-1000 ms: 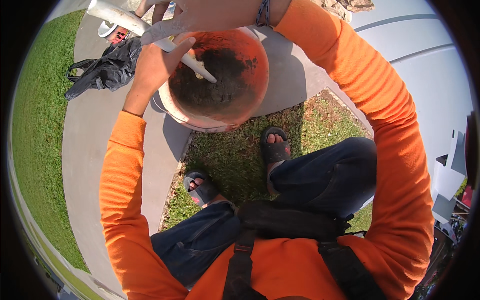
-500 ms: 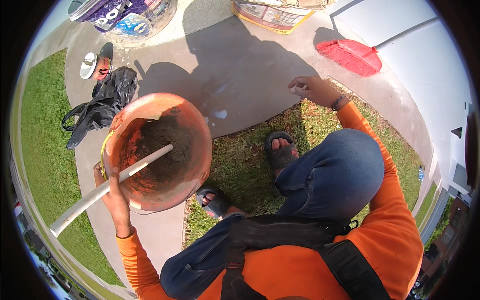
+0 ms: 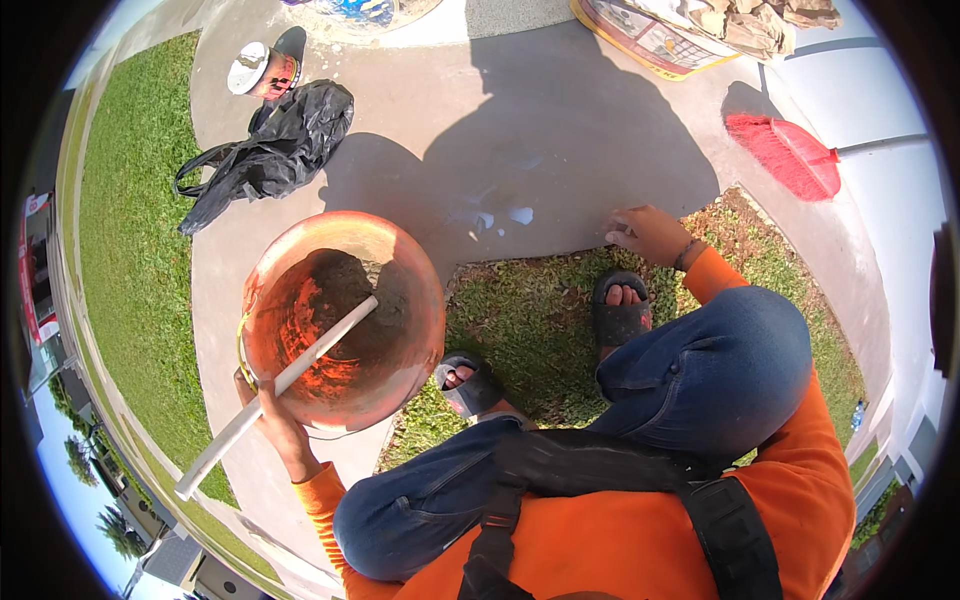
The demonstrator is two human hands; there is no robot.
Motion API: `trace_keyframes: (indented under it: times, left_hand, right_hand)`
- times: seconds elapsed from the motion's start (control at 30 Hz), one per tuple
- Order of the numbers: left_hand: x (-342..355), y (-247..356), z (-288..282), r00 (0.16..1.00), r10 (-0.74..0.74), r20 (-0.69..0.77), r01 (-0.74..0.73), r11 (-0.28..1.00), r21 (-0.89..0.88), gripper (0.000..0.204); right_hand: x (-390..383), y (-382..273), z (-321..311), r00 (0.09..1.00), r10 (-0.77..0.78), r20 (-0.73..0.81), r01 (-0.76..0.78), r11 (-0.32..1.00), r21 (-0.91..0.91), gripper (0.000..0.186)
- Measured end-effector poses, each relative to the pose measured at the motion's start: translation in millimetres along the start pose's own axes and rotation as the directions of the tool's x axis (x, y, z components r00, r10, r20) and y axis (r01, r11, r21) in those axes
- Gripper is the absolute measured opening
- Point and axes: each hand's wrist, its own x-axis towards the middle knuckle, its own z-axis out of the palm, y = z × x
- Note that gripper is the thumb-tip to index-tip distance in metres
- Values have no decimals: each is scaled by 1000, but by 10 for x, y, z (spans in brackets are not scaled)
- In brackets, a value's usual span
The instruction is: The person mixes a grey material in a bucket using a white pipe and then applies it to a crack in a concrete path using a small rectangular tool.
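An orange bucket, smeared inside, stands tilted on the left with its mouth toward me. Grey wet mortar lies at its bottom. A long pale pipe-like stick slants out over the near rim, its inner end at the mortar. My left hand grips the bucket's rim beside a yellow handle, its thumb near the stick. My right hand, with whitish fingertips, hangs in front of my right knee with its fingers loosely bent and apart. It holds nothing that I can see.
A black plastic bag and a small paint can lie beyond the bucket. A bag-like container with crumpled brown paper stands far right, near a red broom head. Grass lies under my sandalled feet; white splashes mark the pavement.
My view has shifted, so the surroundings sit further right and higher. The bucket is turned slightly with the stick still in it. My right hand has come a little closer to my knee.
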Motion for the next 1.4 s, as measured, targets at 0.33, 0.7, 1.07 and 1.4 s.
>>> trace_keyframes:
  times: [0.33,0.7,1.07,1.4]
  left_hand:
    - [-19,21,6,1000,-1,-2,1,999,54,50]
    - [-43,-64,33,997,18,-75,-12,997,78,41]
    - [-111,-72,-43,994,-2,-110,9,998,60,30]
    - [-38,0,31,999,35,17,-37,990,138,33]
  right_hand:
    - [12,-5,35,1000,1,-17,-2,996,-93,21]
    - [636,-286,-523,974,-186,130,214,944,-250,20]
    - [1182,-926,-593,907,-343,243,410,848,-334,24]
    - [555,-254,-272,974,-147,171,182,959,-218,26]
